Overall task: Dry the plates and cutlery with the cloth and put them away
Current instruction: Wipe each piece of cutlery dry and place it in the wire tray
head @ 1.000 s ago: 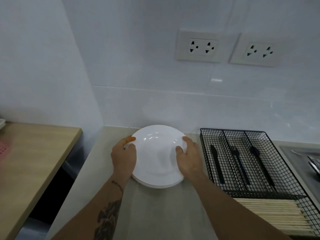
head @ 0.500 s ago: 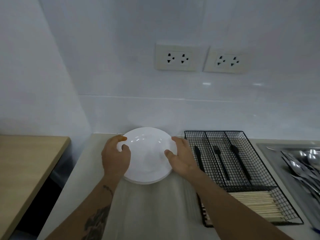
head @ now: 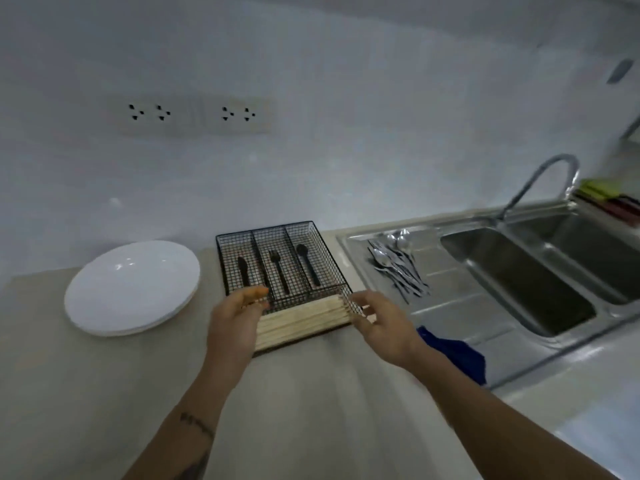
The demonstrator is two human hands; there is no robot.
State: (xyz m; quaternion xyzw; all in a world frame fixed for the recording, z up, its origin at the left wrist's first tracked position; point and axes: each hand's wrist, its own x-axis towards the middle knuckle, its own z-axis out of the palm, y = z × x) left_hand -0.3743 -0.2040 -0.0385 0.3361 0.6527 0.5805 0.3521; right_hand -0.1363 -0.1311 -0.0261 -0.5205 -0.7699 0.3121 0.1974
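A stack of round white ceramic plates [head: 131, 287] sits flat near the surface's back edge, toward its left end. Just right of it stands a black wire-mesh cutlery tray [head: 313, 237] with three rear compartments holding, left to right, a black knife [head: 243, 270], a black fork [head: 279, 271] and a black spoon [head: 307, 264]; its front compartment holds pale wooden chopsticks [head: 304, 320] lying crosswise. A loose pile of silver metal cutlery [head: 398, 266] lies on the steel draining board. A crumpled dark blue cloth [head: 457, 353] lies at the draining board's front edge.
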